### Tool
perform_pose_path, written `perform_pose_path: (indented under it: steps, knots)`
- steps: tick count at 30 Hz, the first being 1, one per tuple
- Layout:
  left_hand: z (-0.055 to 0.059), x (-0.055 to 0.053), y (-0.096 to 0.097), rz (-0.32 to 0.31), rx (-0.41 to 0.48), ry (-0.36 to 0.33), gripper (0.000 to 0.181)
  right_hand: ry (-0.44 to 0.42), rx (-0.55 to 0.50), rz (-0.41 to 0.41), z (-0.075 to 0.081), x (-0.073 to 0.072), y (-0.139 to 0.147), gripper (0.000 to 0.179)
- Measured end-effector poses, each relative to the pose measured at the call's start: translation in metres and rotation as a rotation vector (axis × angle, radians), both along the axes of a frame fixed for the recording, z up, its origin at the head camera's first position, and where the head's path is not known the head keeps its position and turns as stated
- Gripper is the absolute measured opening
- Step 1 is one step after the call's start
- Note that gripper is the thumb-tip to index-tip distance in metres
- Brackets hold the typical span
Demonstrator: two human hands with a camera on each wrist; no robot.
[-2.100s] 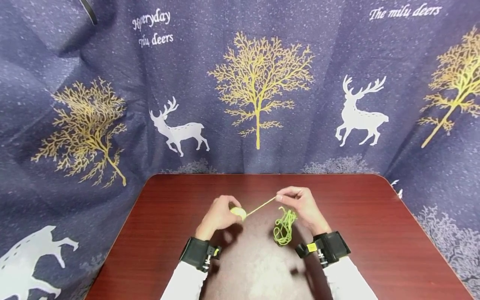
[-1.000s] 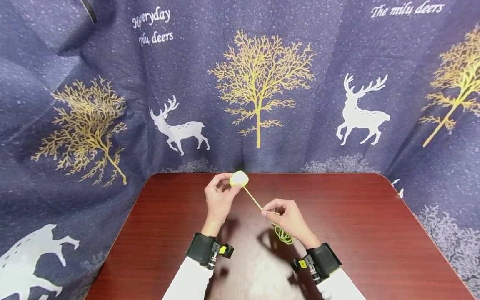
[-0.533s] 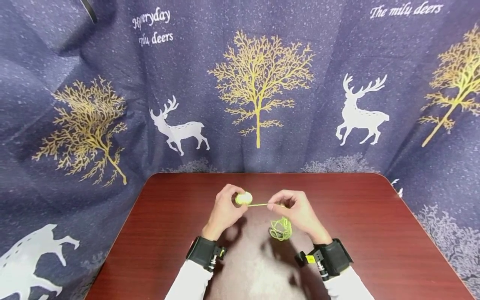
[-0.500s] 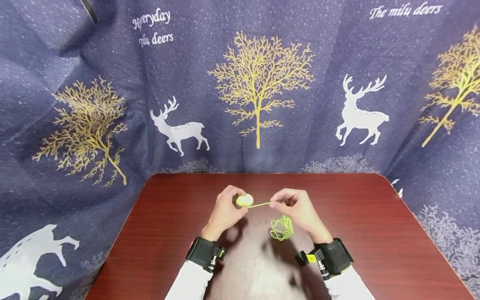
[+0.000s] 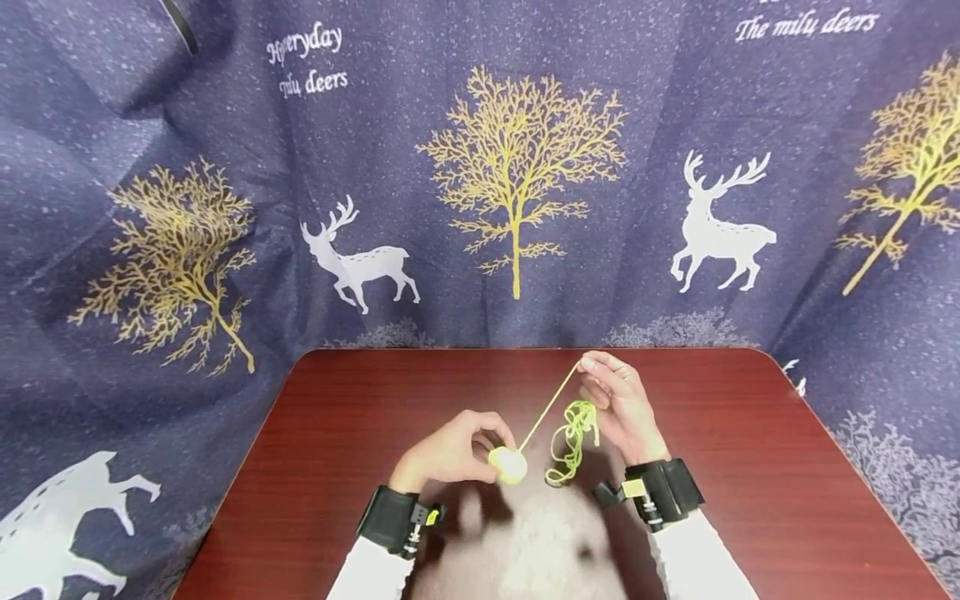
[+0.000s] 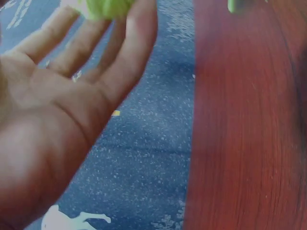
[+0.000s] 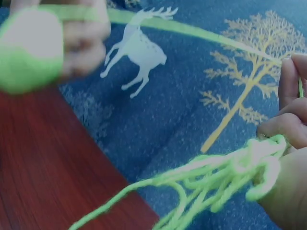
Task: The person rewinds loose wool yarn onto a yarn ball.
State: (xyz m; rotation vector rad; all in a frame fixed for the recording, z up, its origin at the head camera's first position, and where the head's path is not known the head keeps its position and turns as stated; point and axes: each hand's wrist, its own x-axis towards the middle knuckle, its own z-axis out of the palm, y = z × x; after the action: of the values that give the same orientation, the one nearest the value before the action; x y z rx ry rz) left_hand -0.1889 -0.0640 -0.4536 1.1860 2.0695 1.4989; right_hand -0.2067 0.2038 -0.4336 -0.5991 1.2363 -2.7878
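A small ball of yellow-green yarn (image 5: 510,467) is pinched between the thumb and fingers of my left hand (image 5: 453,450), over the table's middle. From it a taut strand (image 5: 550,406) slants up to the fingertips of my right hand (image 5: 622,408), which pinch it. Loose loops of the same yarn (image 5: 576,429) dangle below the right fingers; in the right wrist view this loose yarn (image 7: 240,167) hangs from the curled lower fingers. The yarn ball (image 6: 103,7) is cut off at the top of the left wrist view.
Under both hands lies a reddish-brown wooden table (image 5: 352,392) with rounded far corners. Behind it hangs a dark blue curtain (image 5: 585,317) printed with white deer and golden trees. Each wrist wears a black strap (image 5: 667,493) with a small camera.
The left hand has come down and nearer with the ball, while the right hand has risen to the right. The strand between them is longer and steeper than before.
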Motion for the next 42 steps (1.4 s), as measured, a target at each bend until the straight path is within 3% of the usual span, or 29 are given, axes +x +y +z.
perform_pose_path:
  steps: [5, 8, 10, 13, 17, 20, 23, 27, 29, 31, 33, 36, 38, 42]
  knots:
    - [0.012, 0.003, -0.001, -0.188, 0.27, -0.15, 0.036, -0.035, 0.129, -0.13, -0.012, -0.007, -0.001, 0.014]
    - [0.021, 0.004, 0.001, -0.193, 0.476, -0.173, 0.035, -0.07, 0.304, -0.248, -0.02, -0.008, -0.008, 0.019]
    - [0.026, 0.003, 0.004, -0.135, 0.605, -0.152, 0.034, -0.094, 0.426, -0.302, -0.024, -0.007, -0.014, 0.029]
    - [0.032, 0.002, 0.01, 0.017, 0.762, -0.136, 0.032, -0.1, 0.585, -0.335, -0.025, -0.002, -0.024, 0.034]
    - [0.037, -0.001, 0.02, 0.226, 0.921, -0.197, 0.034, -0.003, 0.744, -0.355, -0.021, 0.011, -0.035, 0.024]
    - [0.039, -0.005, 0.027, 0.391, 0.983, -0.221, 0.035, 0.105, 0.859, -0.376, -0.021, 0.019, -0.043, 0.014]
    - [0.04, -0.011, 0.033, 0.601, 0.944, -0.183, 0.038, 0.198, 0.988, -0.373, -0.028, 0.022, -0.046, 0.007]
    - [0.035, -0.017, 0.036, 0.87, 0.708, -0.109, 0.038, 0.331, 1.167, -0.347, -0.033, 0.023, -0.044, 0.011]
    - [0.033, -0.015, 0.038, 0.951, 0.546, -0.053, 0.035, 0.385, 1.228, -0.324, -0.029, 0.024, -0.041, 0.014]
    - [0.021, -0.018, 0.037, 0.983, 0.385, 0.059, 0.032, 0.377, 1.219, -0.266, -0.026, 0.023, -0.038, 0.014]
    - [0.008, -0.021, 0.036, 0.971, 0.245, 0.164, 0.032, 0.359, 1.168, -0.224, -0.021, 0.021, -0.034, 0.01]
    - [-0.015, -0.028, 0.031, 0.875, 0.107, 0.274, 0.032, 0.303, 1.018, -0.194, -0.016, 0.014, -0.027, 0.007]
    - [-0.019, -0.027, 0.028, 0.78, 0.047, 0.262, 0.033, 0.254, 0.903, -0.185, -0.013, 0.009, -0.023, 0.016]
    - [-0.024, -0.023, 0.025, 0.593, -0.005, 0.201, 0.033, 0.077, 0.63, -0.139, -0.012, 0.001, -0.016, 0.025]
